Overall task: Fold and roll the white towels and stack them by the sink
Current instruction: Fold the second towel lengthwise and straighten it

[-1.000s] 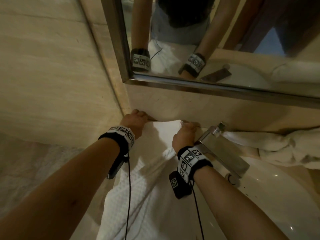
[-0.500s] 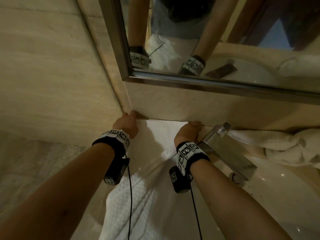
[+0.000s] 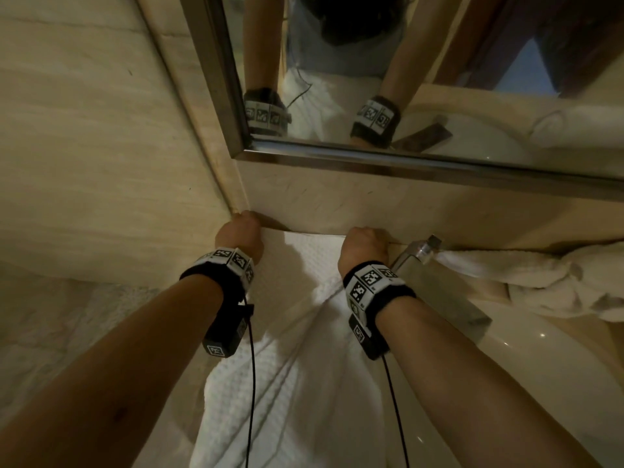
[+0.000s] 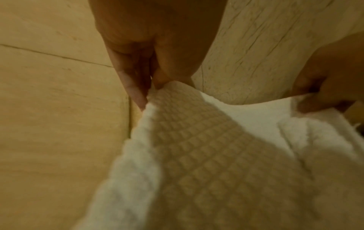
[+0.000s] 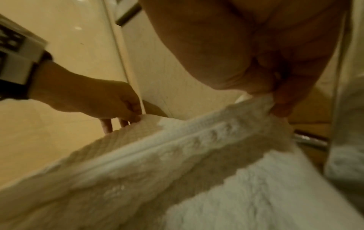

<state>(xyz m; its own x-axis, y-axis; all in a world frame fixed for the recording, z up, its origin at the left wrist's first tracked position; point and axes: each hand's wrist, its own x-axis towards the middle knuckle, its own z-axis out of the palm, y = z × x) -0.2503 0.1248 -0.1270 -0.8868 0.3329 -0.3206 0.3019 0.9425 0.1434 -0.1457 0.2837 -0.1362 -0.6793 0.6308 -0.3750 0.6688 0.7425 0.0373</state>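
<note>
A white waffle-weave towel [image 3: 297,383] lies lengthwise on the counter, its far edge against the back wall under the mirror and its near end hanging toward me. My left hand [image 3: 241,233] pinches the far left corner of the towel [image 4: 197,147] in the wall corner. My right hand [image 3: 366,246] pinches the far right corner of the towel [image 5: 197,171] beside the tap. Both hands [image 4: 149,87] [image 5: 275,99] hold the edge close to the wall.
A chrome tap [image 3: 439,282] stands just right of my right hand, over the white sink basin [image 3: 526,359]. A crumpled white towel [image 3: 540,282] lies behind the basin at the right. The mirror [image 3: 405,79] hangs above; a beige wall [image 3: 101,146] closes the left side.
Both hands have carried the towel's far edge back to the wall and spread it; the bunched edge now lies flatter, with the left hand in the corner.
</note>
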